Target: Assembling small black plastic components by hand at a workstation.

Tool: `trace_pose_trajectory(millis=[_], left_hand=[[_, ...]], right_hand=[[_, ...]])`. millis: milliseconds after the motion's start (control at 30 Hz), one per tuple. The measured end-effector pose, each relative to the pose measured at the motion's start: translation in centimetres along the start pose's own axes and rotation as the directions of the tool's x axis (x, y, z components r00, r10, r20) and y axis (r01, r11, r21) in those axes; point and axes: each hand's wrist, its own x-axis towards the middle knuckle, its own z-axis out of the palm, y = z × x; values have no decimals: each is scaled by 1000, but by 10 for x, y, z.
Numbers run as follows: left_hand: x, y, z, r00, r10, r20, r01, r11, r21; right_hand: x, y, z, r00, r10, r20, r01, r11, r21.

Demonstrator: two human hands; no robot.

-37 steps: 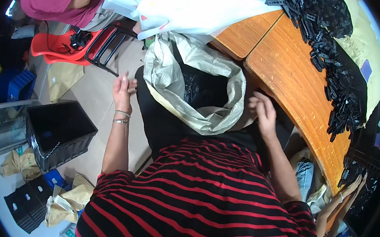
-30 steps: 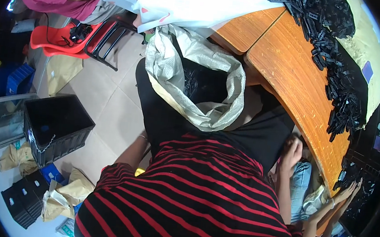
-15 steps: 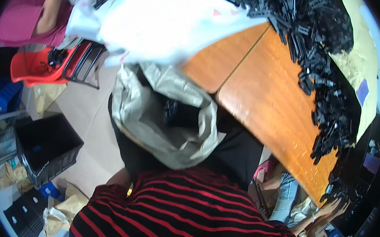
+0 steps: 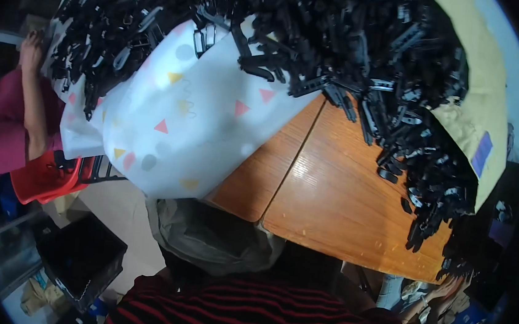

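Neither of my hands shows; only my striped sleeves and torso fill the lower edge. In front of me a grey woven sack stands between my legs, below the table's near edge. A white plastic sheet with coloured triangles and dots hangs over that edge, its lower end touching the top of the sack. Beyond it a large heap of black plastic clip-like parts covers the far side of the wooden table. The inside of the sack is mostly hidden.
At the left a person in a maroon top is by a red chair. A black crate stands on the floor. Another person's hands are at the table's right end. Yellow sheeting lies along the far right.
My view has tilted up, so the table, sheet and heap sit lower and more of the heap shows. The sack's mouth, wide before, now looks narrower and partly covered. The picture is darker.
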Motion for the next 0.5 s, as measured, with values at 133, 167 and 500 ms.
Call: trace_pose_trajectory(millis=[133,167,500], left_hand=[[27,-2,5,996,89,-15,-88,996,24],[30,-7,5,994,107,-26,-106,994,27],[-9,-94,-28,982,144,-118,-126,981,150]], right_hand=[[10,-10,1,991,-132,37,134,990,-47],[12,-11,3,985,-164,54,167,984,-63],[-54,58,17,923,-288,255,341,919,-197]])
